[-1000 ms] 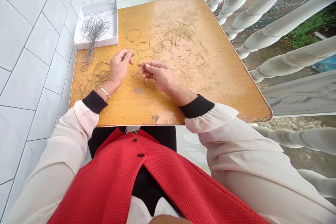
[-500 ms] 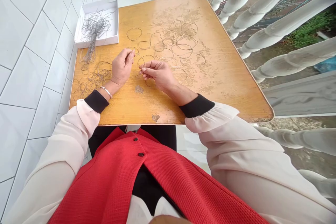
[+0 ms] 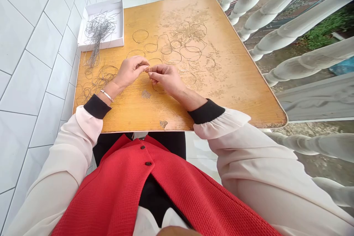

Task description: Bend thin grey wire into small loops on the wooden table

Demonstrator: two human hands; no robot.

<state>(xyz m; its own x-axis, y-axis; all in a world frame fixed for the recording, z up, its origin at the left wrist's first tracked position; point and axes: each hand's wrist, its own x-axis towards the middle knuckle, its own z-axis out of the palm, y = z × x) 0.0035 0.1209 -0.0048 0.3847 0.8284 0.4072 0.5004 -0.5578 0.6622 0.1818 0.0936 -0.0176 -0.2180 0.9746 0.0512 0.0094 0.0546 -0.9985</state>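
My left hand (image 3: 130, 73) and my right hand (image 3: 168, 80) meet at the fingertips above the near left half of the table. Both are closed in a pinch on a thin dark wire, most of which my fingers hide. Several wire rings (image 3: 172, 62) lie spread beyond and to the right of my hands, some overlapping. By my left wrist is a tangled heap of wire loops (image 3: 106, 77).
A white open box (image 3: 119, 40) stands at the table's far left corner, with a bundle of grey wires (image 3: 97, 31) hanging over its near side. The wooden table (image 3: 235, 92) has a tiled wall (image 3: 41, 81) on its left and a white balustrade (image 3: 276, 29) on its right.
My left hand has moved right and slightly down, turning over so its fingertips meet those of my right hand. The wire that spanned the gap is now mostly hidden. My right hand has barely moved.
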